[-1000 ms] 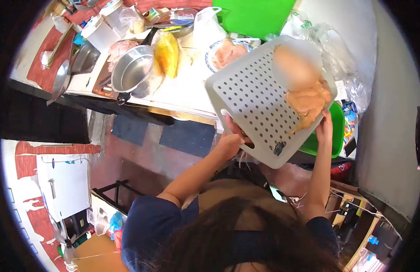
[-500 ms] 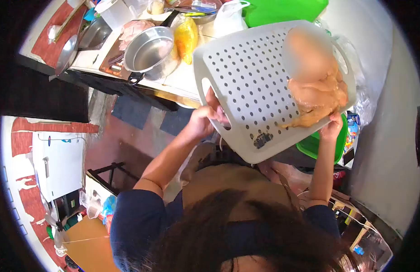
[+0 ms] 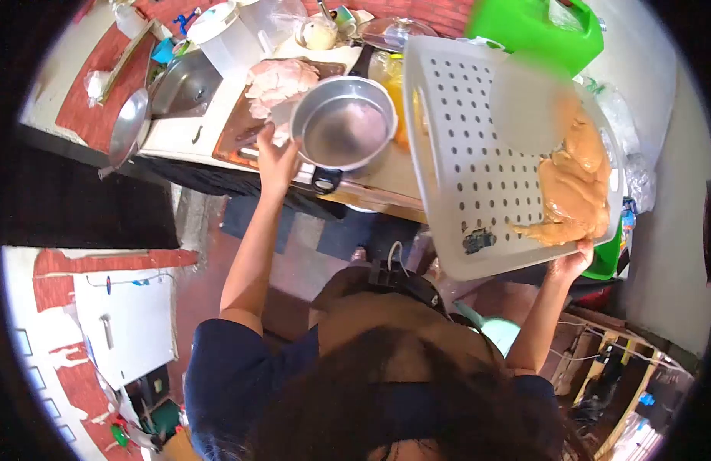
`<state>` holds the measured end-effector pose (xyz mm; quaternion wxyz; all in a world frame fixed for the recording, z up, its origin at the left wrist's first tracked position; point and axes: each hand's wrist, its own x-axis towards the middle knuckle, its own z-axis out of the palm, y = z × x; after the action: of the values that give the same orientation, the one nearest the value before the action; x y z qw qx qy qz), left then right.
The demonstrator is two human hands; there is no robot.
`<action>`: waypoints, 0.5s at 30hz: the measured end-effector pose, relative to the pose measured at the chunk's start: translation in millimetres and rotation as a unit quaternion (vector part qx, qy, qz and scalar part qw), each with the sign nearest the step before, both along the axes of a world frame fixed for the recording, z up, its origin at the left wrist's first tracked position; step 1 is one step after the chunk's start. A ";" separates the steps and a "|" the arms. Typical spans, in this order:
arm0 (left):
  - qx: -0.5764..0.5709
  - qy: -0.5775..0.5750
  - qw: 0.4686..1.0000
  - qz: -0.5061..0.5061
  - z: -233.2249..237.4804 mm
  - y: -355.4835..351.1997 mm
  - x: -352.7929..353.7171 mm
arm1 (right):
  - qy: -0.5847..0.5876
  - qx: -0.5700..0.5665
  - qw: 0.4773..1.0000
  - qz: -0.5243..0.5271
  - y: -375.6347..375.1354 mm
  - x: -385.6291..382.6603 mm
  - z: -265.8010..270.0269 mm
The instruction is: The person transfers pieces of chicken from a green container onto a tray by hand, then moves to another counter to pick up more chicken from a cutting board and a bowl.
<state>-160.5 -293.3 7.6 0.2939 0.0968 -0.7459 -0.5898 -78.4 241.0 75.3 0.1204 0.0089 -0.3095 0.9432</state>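
Note:
My right hand [image 3: 570, 263] grips the lower right edge of a light grey perforated plastic tray [image 3: 490, 180]. Raw yellowish chicken [image 3: 578, 192] lies toward the tray's right side, and a grey blur hides the area above it. The tray is held up and tilted, overlapping the counter's right part. My left hand [image 3: 278, 160] is off the tray, fingers apart, right beside the left rim of a metal pot [image 3: 346, 127] with a black handle. Behind those fingers, pale raw meat pieces [image 3: 278, 83] sit on a brown board [image 3: 240, 127].
A bottle of yellow liquid [image 3: 397, 92] stands between pot and tray. At the back are a white lidded pitcher [image 3: 221, 38], a glass lid [image 3: 397, 32] and a green container [image 3: 536, 31]. A metal sink [image 3: 188, 83] and a hanging pan [image 3: 129, 127] are at left.
My left hand has let go of the tray's handle and moved left to the pot. The tray has shifted right, held by my right hand, and the view has turned.

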 end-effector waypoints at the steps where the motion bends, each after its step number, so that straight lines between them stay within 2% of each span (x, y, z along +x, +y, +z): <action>1: 0.070 -0.120 0.980 -0.145 -34.3 -35.4 -7.0 | 0.014 0.007 1.000 0.011 -8.0 3.3 2.7; 2: 0.175 -0.257 0.934 -0.178 -27.5 -37.4 -1.3 | 0.021 0.017 1.000 -0.001 -19.0 8.2 11.2; 3: 0.261 -0.393 0.861 -0.191 -20.3 -39.1 4.5 | 0.016 0.004 1.000 -0.007 -19.8 12.7 10.4; 5: 0.359 -0.400 0.805 -0.252 -7.8 -26.0 4.5 | 0.013 0.001 1.000 -0.025 -19.4 22.6 11.7; 7: 0.458 -0.396 0.745 -0.279 -22.4 -22.8 -2.0 | 0.018 0.019 0.999 -0.046 -22.3 28.8 13.0; 10: 0.475 -0.378 0.716 -0.346 -28.5 -21.9 -17.1 | 0.022 -0.008 0.999 -0.044 -22.7 35.8 13.0; 11: 0.457 -0.336 0.747 -0.347 -40.6 -21.8 -22.3 | 0.024 -0.010 0.998 -0.049 -23.7 37.7 12.8; 14: 0.449 -0.370 0.750 -0.313 -38.3 -13.3 -28.9 | 0.011 0.001 0.997 -0.073 -19.3 44.4 9.3; 15: 0.452 -0.414 0.746 -0.261 -35.7 -9.8 -33.0 | 0.005 0.004 0.997 -0.083 -16.7 47.9 7.9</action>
<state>-193.5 -303.1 -28.1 -0.2871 0.2543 -0.4363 -0.8140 -30.5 224.3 83.2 0.1998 -0.0116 -0.3127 0.9285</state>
